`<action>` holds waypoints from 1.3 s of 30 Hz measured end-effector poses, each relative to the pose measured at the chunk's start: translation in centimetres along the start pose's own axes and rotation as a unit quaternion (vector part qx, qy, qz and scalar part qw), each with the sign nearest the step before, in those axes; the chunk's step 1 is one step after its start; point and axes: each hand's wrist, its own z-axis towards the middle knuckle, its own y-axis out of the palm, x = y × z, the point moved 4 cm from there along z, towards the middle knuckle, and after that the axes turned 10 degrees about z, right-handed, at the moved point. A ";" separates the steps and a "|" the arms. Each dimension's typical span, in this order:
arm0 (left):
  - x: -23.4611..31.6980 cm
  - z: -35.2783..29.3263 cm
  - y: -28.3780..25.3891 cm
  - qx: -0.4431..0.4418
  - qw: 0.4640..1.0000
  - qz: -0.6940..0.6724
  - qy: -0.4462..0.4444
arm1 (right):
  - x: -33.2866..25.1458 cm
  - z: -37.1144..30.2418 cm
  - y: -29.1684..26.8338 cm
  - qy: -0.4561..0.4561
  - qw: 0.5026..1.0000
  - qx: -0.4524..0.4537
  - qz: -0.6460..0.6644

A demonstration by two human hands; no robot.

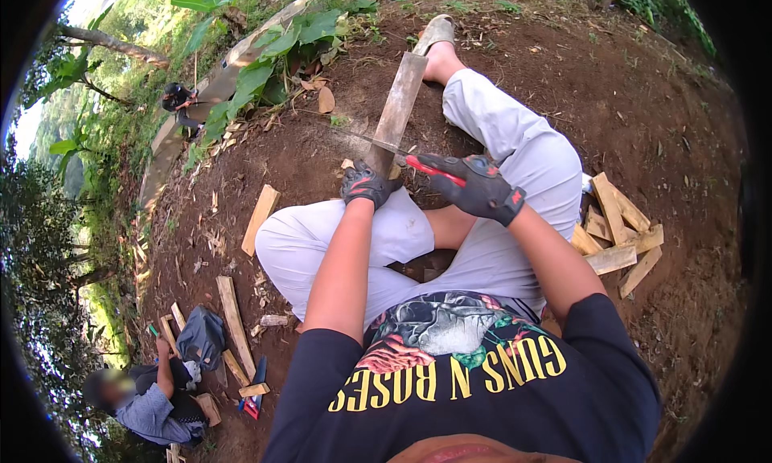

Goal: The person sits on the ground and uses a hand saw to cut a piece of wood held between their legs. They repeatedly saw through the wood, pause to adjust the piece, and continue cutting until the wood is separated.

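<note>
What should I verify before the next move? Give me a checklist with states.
1. Right hand closed on the saw handle: ok.
2. Saw blade lying across the plank: ok.
3. Left hand at the plank's near end: ok.
4. Left hand well clear of the blade: not ok, it looks close.
5. Foot bracing the plank's far end: cannot tell.
6. Depth of any cut: cannot tell, too small to see.

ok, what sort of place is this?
Outdoors, probably a garden or wooded plot doubling as a makeshift woodworking spot: bare brown soil underfoot, broad-leaved green plants along the edge, and cut wood pieces heaped on the ground.
</note>
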 end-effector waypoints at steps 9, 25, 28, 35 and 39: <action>0.1 -1.5 -0.2 0.007 1.000 -0.003 -0.013 | -5.0 -7.0 -6.1 0.028 0.999 0.033 -0.016; -1.2 2.6 2.6 0.042 0.996 0.043 0.067 | 3.3 5.1 2.7 -0.019 0.999 -0.015 0.043; -0.2 1.0 1.5 0.028 0.999 0.027 0.019 | 1.3 -1.7 -1.6 0.002 0.999 -0.006 -0.032; -0.2 -1.8 -0.3 -0.027 0.999 -0.016 0.008 | -4.6 -8.4 -6.3 0.047 0.998 0.029 -0.015; 0.9 -3.1 -1.4 0.005 1.000 -0.023 -0.018 | -0.6 -3.4 -4.2 0.052 0.998 -0.010 -0.018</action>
